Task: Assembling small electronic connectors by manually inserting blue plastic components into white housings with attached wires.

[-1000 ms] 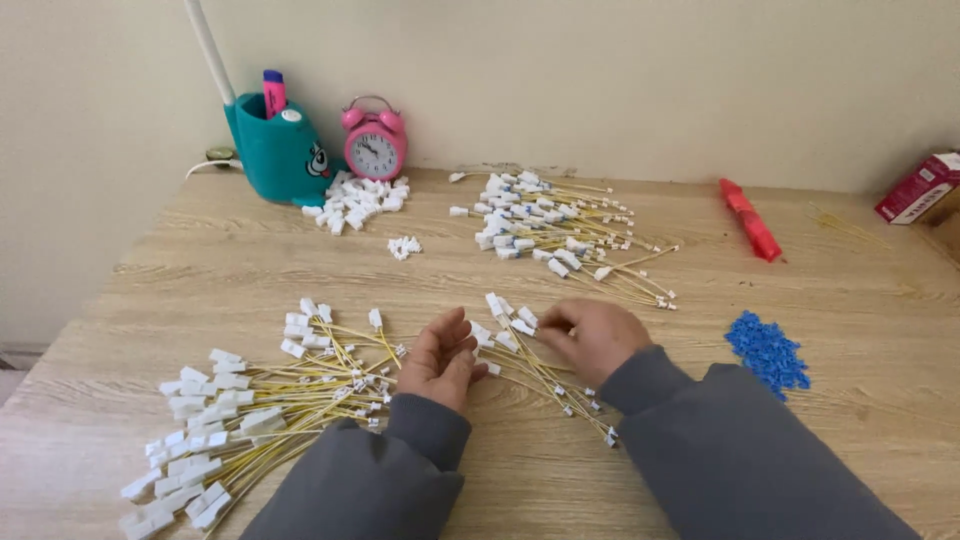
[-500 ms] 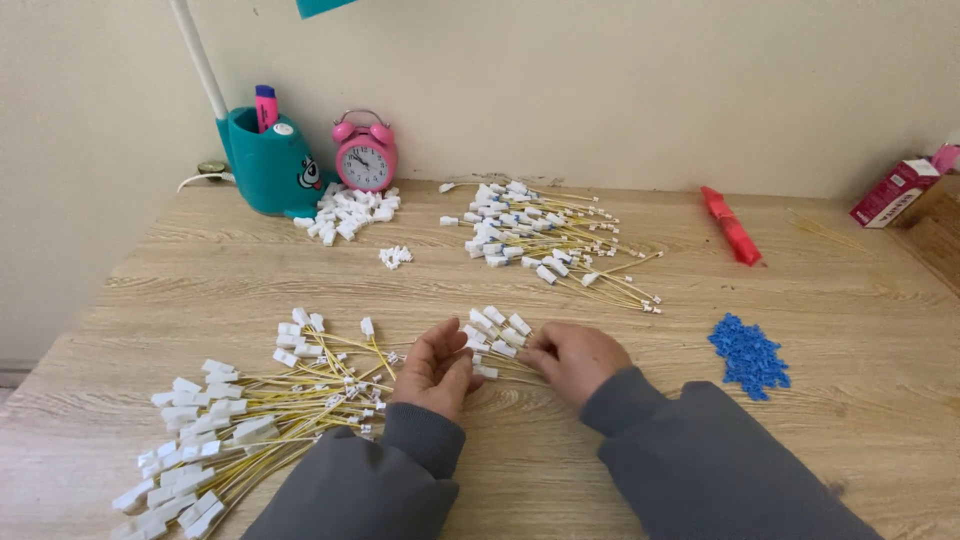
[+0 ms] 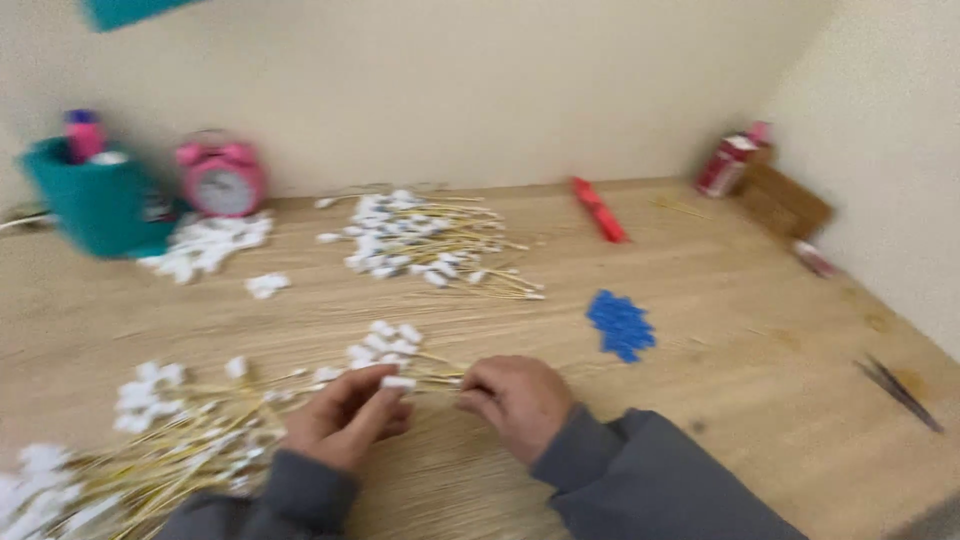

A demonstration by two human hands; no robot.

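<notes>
**2 hands on 1 wire, view swung right**

Since the earlier frame my view has swung to the right: the pink alarm clock (image 3: 222, 180) now sits far left, and a dark pair of tweezers (image 3: 898, 392) has come into sight at the right edge. The picture is blurred with motion. Both hands have stayed at the near edge of the wooden table (image 3: 720, 380), well in front of the clock.

I see the left hand (image 3: 345, 418) and right hand (image 3: 515, 400) holding 1 thin yellow wire (image 3: 430, 382) with a white connector (image 3: 398, 382) at its left end. The wire's long axis runs left to right, roughly parallel to the table's near edge, connector pointing left.

The left fingertips pinch at the white connector; the right fingers are curled together, pinching the wire's other end. The wire spans the gap between the 2 hands.

Left of the hands lies a loose pile of wires (image 3: 150, 470). Another heap of wires (image 3: 420, 240) lies right of the clock, and a cluster of small blue pieces (image 3: 620, 325) lies further right.
</notes>
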